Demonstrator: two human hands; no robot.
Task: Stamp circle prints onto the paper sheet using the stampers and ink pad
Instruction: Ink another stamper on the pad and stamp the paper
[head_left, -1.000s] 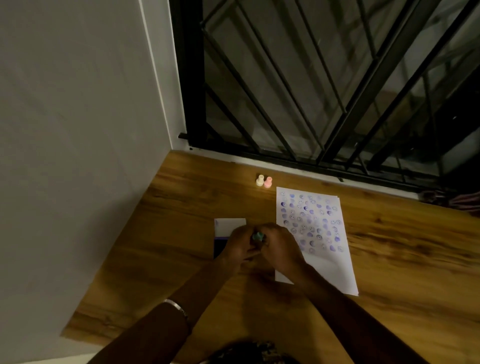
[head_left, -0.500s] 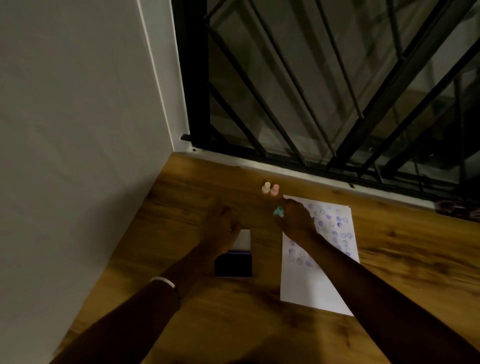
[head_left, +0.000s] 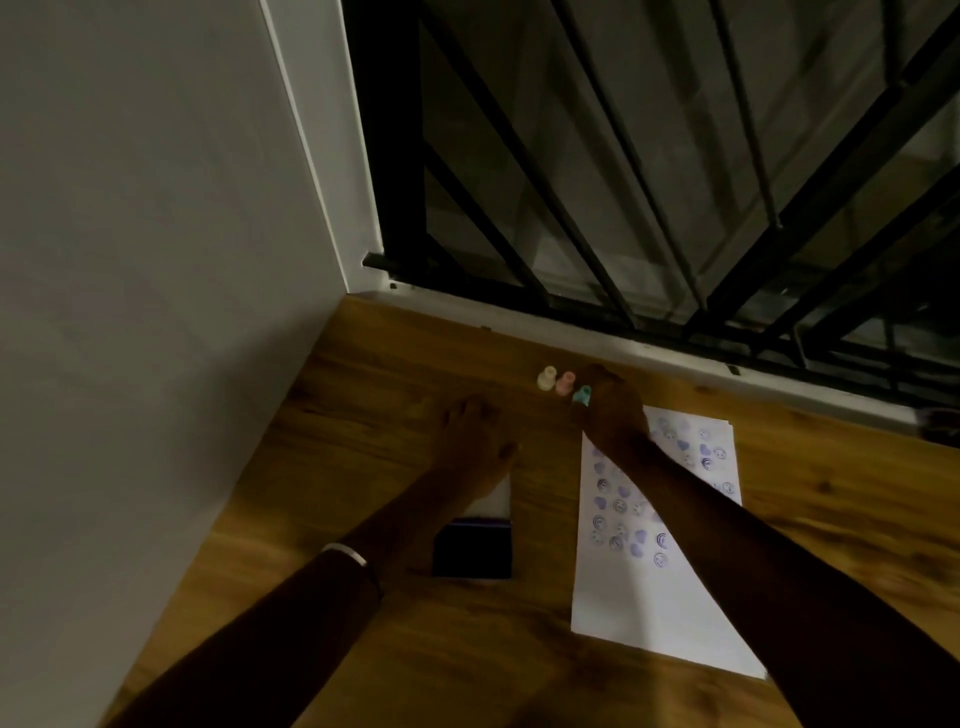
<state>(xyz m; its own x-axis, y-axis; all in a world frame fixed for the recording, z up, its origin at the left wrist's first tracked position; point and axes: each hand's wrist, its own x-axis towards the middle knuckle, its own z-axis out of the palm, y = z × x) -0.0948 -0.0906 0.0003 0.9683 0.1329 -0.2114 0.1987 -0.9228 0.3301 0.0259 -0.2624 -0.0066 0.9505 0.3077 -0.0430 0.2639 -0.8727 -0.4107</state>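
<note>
A white paper sheet lies on the wooden surface, its upper part covered with several purple circle prints. My right hand reaches past the sheet's far left corner and grips a teal stamper, right beside a pink stamper and a cream stamper that stand upright. The dark ink pad lies open left of the sheet, its white lid partly under my left wrist. My left hand hovers flat over the wood beyond the pad, fingers apart, holding nothing.
A grey wall borders the wooden surface on the left. A black metal window grille with a white sill runs along the far edge, just behind the stampers. A bangle sits on my left forearm.
My hands parted from over the ink pad. My right hand carried the teal stamper away to the far edge, next to the other two stampers. My left hand moved forward past the pad.
</note>
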